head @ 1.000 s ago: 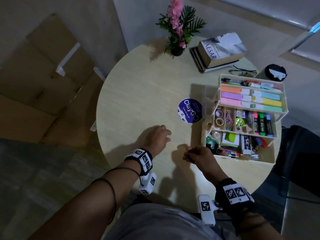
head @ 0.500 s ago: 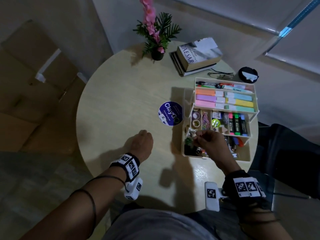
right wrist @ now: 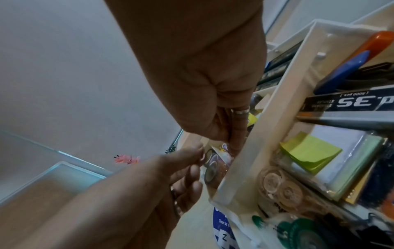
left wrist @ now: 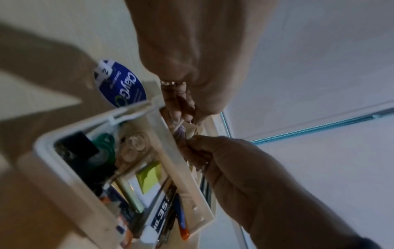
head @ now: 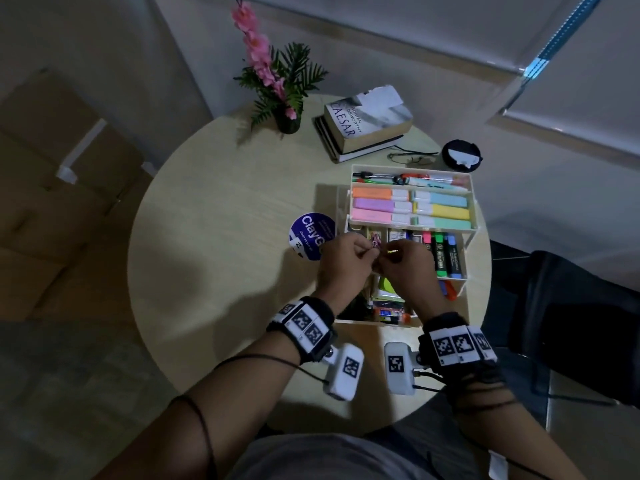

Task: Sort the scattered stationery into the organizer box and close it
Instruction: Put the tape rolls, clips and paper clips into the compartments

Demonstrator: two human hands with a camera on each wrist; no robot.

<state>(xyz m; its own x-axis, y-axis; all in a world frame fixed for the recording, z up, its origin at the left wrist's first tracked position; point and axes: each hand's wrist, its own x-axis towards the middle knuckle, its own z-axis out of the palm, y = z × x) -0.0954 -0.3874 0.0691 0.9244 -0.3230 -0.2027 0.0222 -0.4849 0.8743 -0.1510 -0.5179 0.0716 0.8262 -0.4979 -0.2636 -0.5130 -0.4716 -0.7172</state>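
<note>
The white tiered organizer box (head: 378,321) stands open on the right of the round table (head: 214,271). Its top tray holds pastel highlighters (head: 381,204), and markers (head: 446,254) fill the middle tray. Both hands meet over the left end of the middle tray. My left hand (head: 364,252) and right hand (head: 388,255) pinch a small pale packet (right wrist: 222,149) with purple print between their fingertips. The same packet (left wrist: 181,131) hangs just above the tray wall. The bottom tier shows green sticky notes (right wrist: 309,151), a staples box (right wrist: 349,102) and tape rolls (left wrist: 134,146).
A round blue ClayGo tub (head: 308,237) sits on the table left of the box. At the back are a flower pot (head: 287,121), stacked books (head: 367,124), glasses (head: 412,157) and a black round object (head: 460,155). A dark cloth (head: 571,306) lies right of the table.
My left hand left the table and came right to meet the right hand. The right hand rose from the bottom tier to the middle tray, still pinching something small.
</note>
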